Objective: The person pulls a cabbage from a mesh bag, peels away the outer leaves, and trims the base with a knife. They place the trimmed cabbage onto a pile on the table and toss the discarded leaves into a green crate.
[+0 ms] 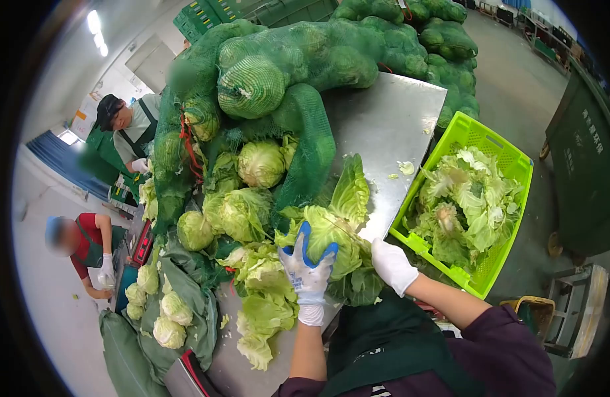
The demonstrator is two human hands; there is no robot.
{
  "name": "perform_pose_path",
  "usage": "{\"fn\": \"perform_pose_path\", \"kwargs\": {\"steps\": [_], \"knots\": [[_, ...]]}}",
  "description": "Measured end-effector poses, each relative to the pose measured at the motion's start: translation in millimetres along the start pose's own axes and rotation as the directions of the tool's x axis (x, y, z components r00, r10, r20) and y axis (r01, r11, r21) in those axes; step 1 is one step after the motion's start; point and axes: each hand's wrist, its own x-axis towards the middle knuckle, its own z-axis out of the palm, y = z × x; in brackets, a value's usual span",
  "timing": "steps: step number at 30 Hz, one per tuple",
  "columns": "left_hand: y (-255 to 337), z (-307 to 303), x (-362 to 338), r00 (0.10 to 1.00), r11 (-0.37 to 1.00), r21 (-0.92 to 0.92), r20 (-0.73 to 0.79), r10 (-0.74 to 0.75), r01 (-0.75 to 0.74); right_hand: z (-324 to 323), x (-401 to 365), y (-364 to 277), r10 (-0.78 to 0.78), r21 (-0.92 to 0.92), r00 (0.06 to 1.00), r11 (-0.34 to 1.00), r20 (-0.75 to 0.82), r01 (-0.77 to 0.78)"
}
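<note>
A leafy cabbage (333, 241) with loose outer leaves lies between my hands at the near edge of the metal table (384, 126). My left hand (308, 268), in a white glove with blue fingertips, rests on its left side, fingers spread. My right hand (392, 266), in a white glove, is closed at the cabbage's right side; what its fingers hold, if anything, is hidden. Loose leaves (262, 317) lie left of my left hand. Beyond them, several cabbages (261, 163) spill from an open green net bag (311, 132).
A bright green crate (411, 241) of leaves stands at the right. Full net bags (252, 86) line the table's far side. Trimmed cabbages (169, 332) lie on green cloth at left. Two co-workers (143, 126) stand at left. A large dark green bin (586, 159) stands far right.
</note>
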Motion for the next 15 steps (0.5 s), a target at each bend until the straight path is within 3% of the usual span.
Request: {"fn": "perform_pose_path", "kwargs": {"steps": [2, 4, 5, 7, 9, 11, 13, 15], "knots": [[-9.4, 0.3, 12.2, 0.998, 0.994, -0.088, 0.009, -0.066, 0.066, 6.5, 7.9, 3.1, -0.027, -0.022, 0.999, 0.999, -0.036, 0.026], [-29.5, -4.0, 28.3, 0.985, 0.986, -0.132, 0.153, -0.084, 0.105, 12.7, 17.2, -0.2, -0.023, -0.018, 0.999, 1.0, 0.025, 0.024], [-44.6, 0.1, 39.0, 0.928, 0.86, -0.364, 0.245, -0.281, 0.357, 13.7, 27.6, -5.8, -0.023, -0.018, 0.999, 1.0, 0.027, 0.024], [-64.8, -4.0, 62.4, 0.879, 0.631, -0.612, 0.319, -0.354, 0.476, 17.1, 51.8, -21.2, -0.016, 0.028, 1.0, 0.999, 0.02, 0.015], [-88.8, -5.9, 82.7, 0.865, 0.555, -0.668, 0.435, -0.249, 0.496, 33.6, 77.0, -18.3, -0.049, 0.012, 0.999, 0.999, 0.014, 0.049], [-98.9, 0.0, 82.0, 0.854, 0.554, -0.653, 0.439, -0.279, 0.517, 22.8, 91.8, -23.8, -0.122, -0.063, 0.991, 0.99, 0.054, 0.125], [-68.2, 5.1, 69.9, 0.889, 0.687, -0.57, 0.225, -0.398, 0.451, 13.2, 90.0, -17.1, -0.016, -0.076, 0.988, 0.997, 0.155, 0.028], [-35.1, 15.1, 40.2, 0.952, 0.913, -0.277, 0.032, -0.304, 0.3, -16.7, 69.4, -18.4, -0.043, -0.136, 0.972, 0.988, 0.231, 0.076]]}}
